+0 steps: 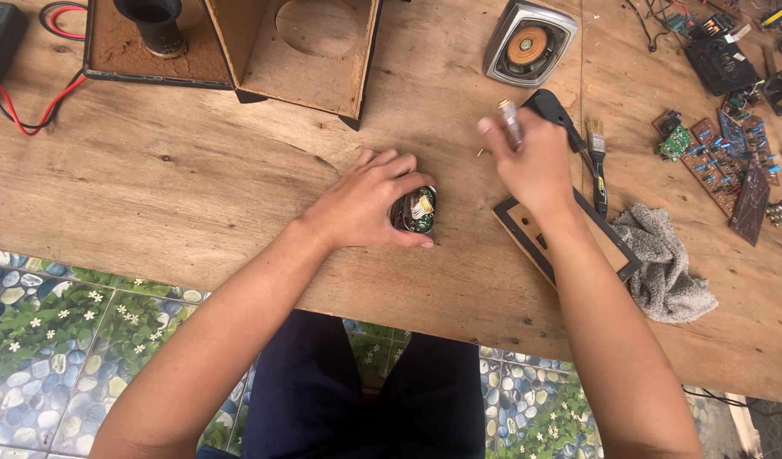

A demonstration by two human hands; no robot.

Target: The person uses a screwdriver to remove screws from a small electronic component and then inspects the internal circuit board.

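From up here I see my left hand (367, 202) cupped over a small round electronic part (414, 211) on the wooden table (195, 195), fingers wrapped around it so that only its right side shows: a bit of green board and pale wiring; the rest is hidden under the palm. My right hand (531, 161) is raised just right of it, closed on a slim silvery tool (510, 123) whose lower end disappears into the fist; its tip is blurred and I cannot tell what kind of tool it is. A black handle (550, 109) pokes out behind that hand, and a paintbrush (597, 161) lies beside it. My forearm covers part of a flat framed panel (607, 246), next to a grey cloth (663, 259). A loose speaker (528, 44) sits farther up, and the wooden box (302, 51) is cut off by the top edge.
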